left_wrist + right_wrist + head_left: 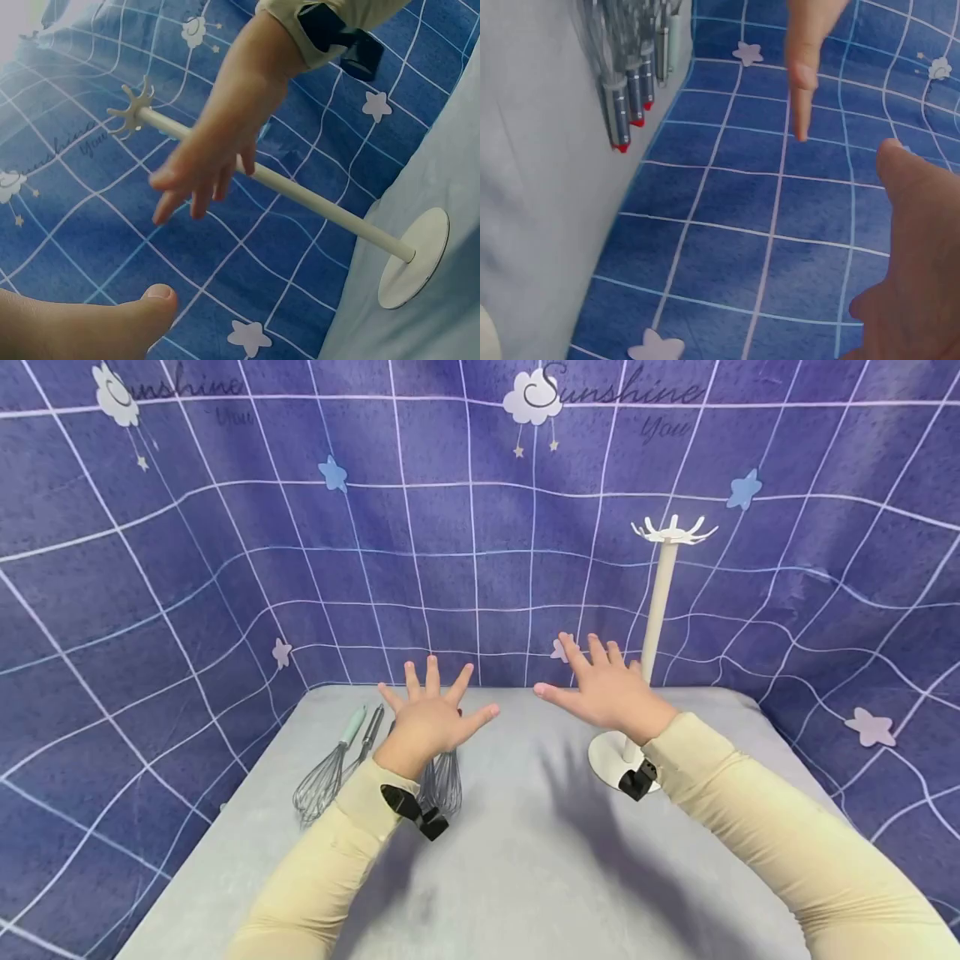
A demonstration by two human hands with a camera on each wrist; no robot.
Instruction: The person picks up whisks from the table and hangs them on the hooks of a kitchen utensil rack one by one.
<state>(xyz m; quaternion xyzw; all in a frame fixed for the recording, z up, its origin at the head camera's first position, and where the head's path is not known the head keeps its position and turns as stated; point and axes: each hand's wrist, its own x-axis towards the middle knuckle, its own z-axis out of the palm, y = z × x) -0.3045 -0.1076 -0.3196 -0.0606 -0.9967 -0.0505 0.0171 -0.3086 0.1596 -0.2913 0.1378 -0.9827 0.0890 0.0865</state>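
Both hands are raised above the table with fingers spread, and neither holds anything. My left hand [429, 722] hovers over several wire whisks [447, 781], partly hiding them. In the right wrist view, those whisks show grey handles [616, 112] with red ends. Left of that hand lie a whisk with a mint handle [352, 724] and another with a dark handle [372, 727]. My right hand [611, 693] is in front of a white upright stand [660, 593], covering part of its pole. Hooks [673, 533] ring the stand's top, and its round base [609, 758] rests on the table.
The grey-white table [510, 868] meets a blue gridded curtain [480, 543] along its back and sides. Black wrist cameras [637, 779] are strapped over the cream sleeves [757, 810].
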